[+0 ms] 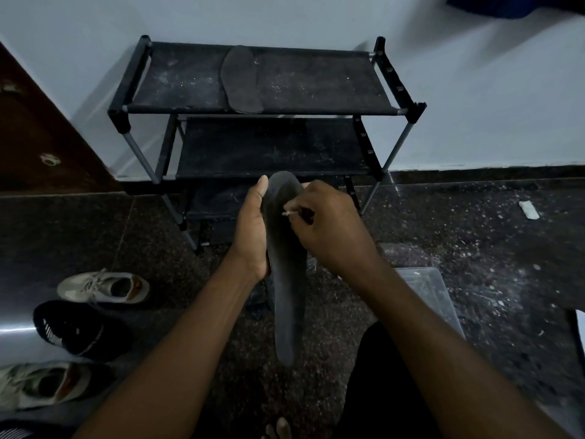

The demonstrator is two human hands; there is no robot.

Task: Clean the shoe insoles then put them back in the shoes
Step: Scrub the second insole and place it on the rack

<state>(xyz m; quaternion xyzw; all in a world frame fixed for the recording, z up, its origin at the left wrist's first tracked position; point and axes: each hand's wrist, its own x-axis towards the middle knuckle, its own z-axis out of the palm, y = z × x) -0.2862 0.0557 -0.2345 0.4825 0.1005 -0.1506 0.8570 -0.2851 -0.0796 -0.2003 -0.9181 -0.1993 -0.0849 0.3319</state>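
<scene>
Item: held insole (286,280), dark grey, bowed lengthwise, one rounded end up; gripped along its left edge by left hand (251,236); white-tipped stick (289,213), pinched in right hand (329,226), touches its face near the upper end; second insole (241,79), dark, flat across the mid-width of the rack's top shelf (177,77), reaching its front edge; two pale sneakers (104,288) (41,384), openings up, and black sneaker (71,327) between them, on floor (443,232) at left.

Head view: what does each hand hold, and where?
Left hand grips the dark grey insole along its upper left edge; right hand pinches a thin white-tipped stick by its shaft.
</scene>
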